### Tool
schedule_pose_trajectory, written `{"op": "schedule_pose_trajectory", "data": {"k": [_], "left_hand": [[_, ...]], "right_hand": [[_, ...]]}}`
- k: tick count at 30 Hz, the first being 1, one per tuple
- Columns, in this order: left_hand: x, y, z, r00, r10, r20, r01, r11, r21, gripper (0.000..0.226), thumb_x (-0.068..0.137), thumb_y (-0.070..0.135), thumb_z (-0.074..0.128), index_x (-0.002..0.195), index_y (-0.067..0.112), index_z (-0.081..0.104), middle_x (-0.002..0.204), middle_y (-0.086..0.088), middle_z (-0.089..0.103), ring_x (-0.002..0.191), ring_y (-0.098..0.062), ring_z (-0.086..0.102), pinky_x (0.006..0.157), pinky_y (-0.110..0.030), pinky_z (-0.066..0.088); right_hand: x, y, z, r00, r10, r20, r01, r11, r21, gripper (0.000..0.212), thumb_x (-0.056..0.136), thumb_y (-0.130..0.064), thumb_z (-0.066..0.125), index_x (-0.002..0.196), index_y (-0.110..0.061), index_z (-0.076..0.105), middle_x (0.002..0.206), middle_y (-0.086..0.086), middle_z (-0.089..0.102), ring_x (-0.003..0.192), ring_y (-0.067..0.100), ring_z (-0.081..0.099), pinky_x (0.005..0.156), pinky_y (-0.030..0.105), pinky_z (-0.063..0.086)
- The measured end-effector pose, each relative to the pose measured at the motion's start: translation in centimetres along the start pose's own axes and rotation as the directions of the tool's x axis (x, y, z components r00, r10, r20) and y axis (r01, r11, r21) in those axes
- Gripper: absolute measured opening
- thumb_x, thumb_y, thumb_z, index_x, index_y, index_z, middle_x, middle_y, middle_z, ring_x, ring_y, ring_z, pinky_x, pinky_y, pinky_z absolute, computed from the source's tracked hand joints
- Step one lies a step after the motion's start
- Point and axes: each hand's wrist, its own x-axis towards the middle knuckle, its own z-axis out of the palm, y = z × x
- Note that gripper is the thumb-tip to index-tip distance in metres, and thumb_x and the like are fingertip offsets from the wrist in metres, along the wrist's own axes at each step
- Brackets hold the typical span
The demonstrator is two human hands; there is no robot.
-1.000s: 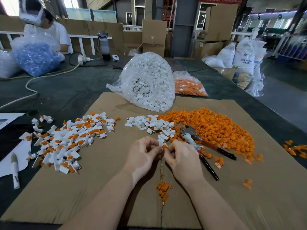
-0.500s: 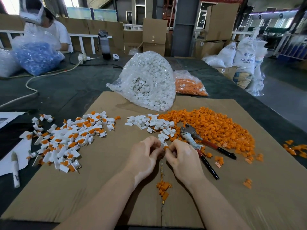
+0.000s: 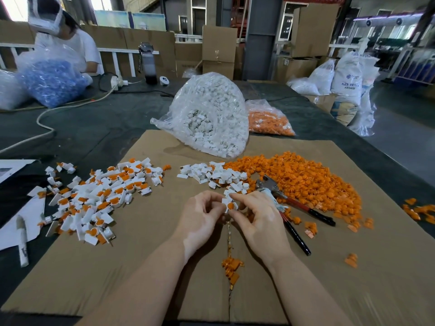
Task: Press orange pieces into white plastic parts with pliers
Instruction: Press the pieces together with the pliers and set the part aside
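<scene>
Both hands, left hand (image 3: 202, 215) and right hand (image 3: 259, 217), pinch white part (image 3: 229, 203) between curled fingers (image 3: 213, 197)

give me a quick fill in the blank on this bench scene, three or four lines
1. Both hands pinch a white part with an ____ piece in it.
2. The pliers lie on the cardboard, beside the ____ hand.
3. The finished pile lies to the person's ____.
4. The big clear bag holds ____ parts.

Missing words: orange; right; left; white
</scene>
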Motion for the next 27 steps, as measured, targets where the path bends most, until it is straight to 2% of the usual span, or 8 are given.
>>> {"op": "schedule_pose_trajectory", "data": {"k": [7, 10, 14, 19, 21, 23, 25, 27], "left_hand": [[0.0, -0.2, -0.1, 1.0, 0.012, -0.001, -0.011, 0.996, 0.086, 0.019, 0.088, 0.007, 0.058, 0.085, 0.024, 0.065, 0.064, 0.006, 0.065, 0.065, -0.007, 0.062, 0.063, -0.016, 0.049], [0.1, -0.1, 0.1, 1.0, -0.004, -0.012, 0.005, 0.997, 0.083, 0.01, 0.088, 0.015, 0.061, 0.086, 0.024, 0.066, 0.072, -0.003, 0.067, 0.072, -0.012, 0.063, 0.068, -0.021, 0.048], [0.2, 0.1, 0.3, 1.0, 0.007, -0.023, -0.006, 0.997, 0.077, 0.004, 0.085, 0.016, 0.067, 0.088, 0.015, 0.065, 0.063, -0.001, 0.058, 0.06, -0.008, 0.053, 0.06, -0.02, 0.042], [0.4, 0.3, 0.4, 0.998, -0.047, -0.053, 0.047, 0.999, 0.01, 0.012, 0.083, 0.009, 0.067, 0.094, 0.005, 0.063, 0.065, -0.005, 0.057, 0.063, -0.015, 0.054, 0.065, -0.025, 0.045], [0.5, 0.3, 0.4, 0.996, -0.073, -0.053, 0.071, 0.997, -0.025, 0.013, 0.084, 0.009, 0.067, 0.096, 0.004, 0.063, 0.069, -0.01, 0.06, 0.065, -0.017, 0.055, 0.067, -0.026, 0.046], [0.5, 0.4, 0.4, 0.995, -0.087, -0.056, 0.085, 0.996, -0.033, 0.013, 0.085, 0.011, 0.066, 0.096, 0.004, 0.063, 0.075, -0.018, 0.062, 0.067, -0.019, 0.055, 0.069, -0.028, 0.047], [0.6, 0.4, 0.4, 0.993, -0.1, -0.057, 0.098, 0.994, -0.042, 0.012, 0.085, 0.011, 0.066, 0.095, 0.005, 0.063, 0.082, -0.022, 0.065, 0.068, -0.018, 0.057, 0.068, -0.027, 0.049], [0.7, 0.4, 0.3, 0.992, -0.119, -0.051, 0.115, 0.991, -0.068, 0.01, 0.086, 0.012, 0.065, 0.094, 0.007, 0.064, 0.077, -0.015, 0.067, 0.064, -0.011, 0.059, 0.061, -0.019, 0.05]], "right_hand": [[0.0, 0.0, 0.0, 0.999, 0.02, 0.041, -0.02, 1.0, -0.011, 0.022, 0.082, -0.012, 0.07, 0.104, -0.018, 0.071, 0.083, -0.002, 0.059, 0.085, 0.015, 0.051, 0.078, 0.032, 0.045], [0.0, 0.0, -0.1, 0.999, 0.015, 0.041, -0.013, 1.0, -0.028, 0.021, 0.082, -0.013, 0.069, 0.103, -0.017, 0.071, 0.084, -0.001, 0.059, 0.085, 0.014, 0.051, 0.078, 0.03, 0.045], [0.0, 0.1, 0.0, 0.999, 0.013, 0.039, -0.012, 1.0, -0.028, 0.022, 0.082, -0.011, 0.07, 0.103, -0.015, 0.071, 0.084, 0.0, 0.059, 0.085, 0.015, 0.052, 0.078, 0.032, 0.046], [0.0, 0.3, -0.6, 0.988, 0.103, -0.117, -0.12, 0.981, -0.152, 0.029, 0.083, -0.02, 0.069, 0.111, -0.012, 0.067, 0.101, 0.002, 0.064, 0.101, 0.019, 0.056, 0.091, 0.035, 0.038], [0.2, 0.8, -1.7, 0.95, 0.254, -0.182, -0.298, 0.912, -0.282, 0.033, 0.089, -0.028, 0.06, 0.119, -0.013, 0.061, 0.115, 0.003, 0.061, 0.112, 0.021, 0.051, 0.094, 0.036, 0.032], [0.6, 1.5, -2.9, 0.874, 0.455, -0.173, -0.481, 0.751, -0.454, 0.039, 0.091, -0.037, 0.052, 0.124, -0.016, 0.053, 0.126, 0.004, 0.051, 0.12, 0.022, 0.043, 0.099, 0.039, 0.029], [0.9, 1.9, -3.9, 0.791, 0.601, -0.11, -0.545, 0.612, -0.573, 0.039, 0.088, -0.042, 0.05, 0.117, -0.016, 0.051, 0.129, 0.007, 0.044, 0.121, 0.025, 0.037, 0.103, 0.044, 0.025], [1.3, 2.2, -4.4, 0.729, 0.684, -0.03, -0.551, 0.56, -0.618, 0.039, 0.085, -0.044, 0.05, 0.113, -0.017, 0.05, 0.132, 0.009, 0.037, 0.124, 0.027, 0.032, 0.105, 0.047, 0.022]]}}
